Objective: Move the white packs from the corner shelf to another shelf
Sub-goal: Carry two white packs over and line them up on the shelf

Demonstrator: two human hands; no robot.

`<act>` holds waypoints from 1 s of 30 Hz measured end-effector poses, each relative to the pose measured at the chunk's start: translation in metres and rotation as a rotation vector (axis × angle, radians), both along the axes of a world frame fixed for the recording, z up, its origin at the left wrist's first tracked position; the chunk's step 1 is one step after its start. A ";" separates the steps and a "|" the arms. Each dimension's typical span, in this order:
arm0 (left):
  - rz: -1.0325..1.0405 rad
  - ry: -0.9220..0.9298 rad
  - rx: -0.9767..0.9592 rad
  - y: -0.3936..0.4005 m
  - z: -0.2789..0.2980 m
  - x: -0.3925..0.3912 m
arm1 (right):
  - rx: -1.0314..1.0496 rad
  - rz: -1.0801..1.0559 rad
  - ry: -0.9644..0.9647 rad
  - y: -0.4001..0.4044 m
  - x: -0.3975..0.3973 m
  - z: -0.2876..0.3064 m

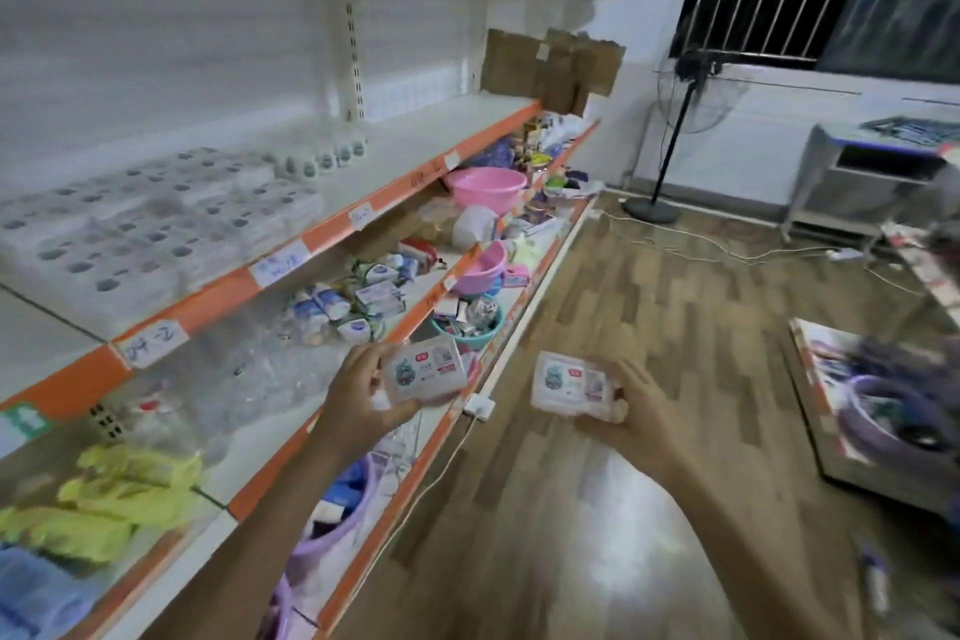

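Note:
My left hand grips a white pack with a small printed label, held in front of the orange-edged shelving. My right hand grips a second white pack of the same kind, out over the wooden floor. The two packs are apart, at about the same height. More white packs lie in rows on the upper shelf at the left, blurred.
The lower shelves hold pink basins, small boxes, a teal bowl and yellow gloves. A standing fan and cables are on the floor at the back. A low crate with purple items sits at the right.

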State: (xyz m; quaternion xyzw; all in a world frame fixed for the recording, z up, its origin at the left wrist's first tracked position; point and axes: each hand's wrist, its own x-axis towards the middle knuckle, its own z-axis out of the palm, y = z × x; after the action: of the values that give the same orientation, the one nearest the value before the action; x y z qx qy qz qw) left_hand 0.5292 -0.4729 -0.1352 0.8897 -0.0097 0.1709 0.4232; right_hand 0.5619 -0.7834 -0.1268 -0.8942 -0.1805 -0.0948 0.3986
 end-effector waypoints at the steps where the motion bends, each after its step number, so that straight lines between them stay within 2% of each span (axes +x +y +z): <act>1: -0.020 0.002 -0.003 -0.005 -0.002 0.010 | -0.007 -0.007 0.008 -0.004 0.007 -0.003; 9: -0.011 -0.007 -0.027 -0.010 -0.006 0.108 | -0.069 0.058 0.003 0.007 0.125 -0.002; 17: 0.156 -0.065 -0.129 0.028 0.019 0.200 | -0.064 0.291 -0.028 0.074 0.262 0.021; 19: 0.193 -0.101 -0.102 0.041 0.028 0.214 | -0.032 0.364 -0.033 0.096 0.286 0.022; 23: 0.296 -0.110 -0.045 0.071 0.045 0.216 | -0.006 0.503 -0.076 0.147 0.325 0.035; 30: 0.639 -0.130 0.062 0.137 0.083 0.186 | 0.043 0.815 -0.201 0.261 0.370 0.082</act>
State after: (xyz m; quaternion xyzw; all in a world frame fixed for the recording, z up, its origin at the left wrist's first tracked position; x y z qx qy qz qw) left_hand 0.7150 -0.3357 -0.0523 0.8476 0.2377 0.3510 0.3192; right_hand 0.9315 -0.5221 -0.0445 -0.7275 -0.5554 -0.0201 0.4023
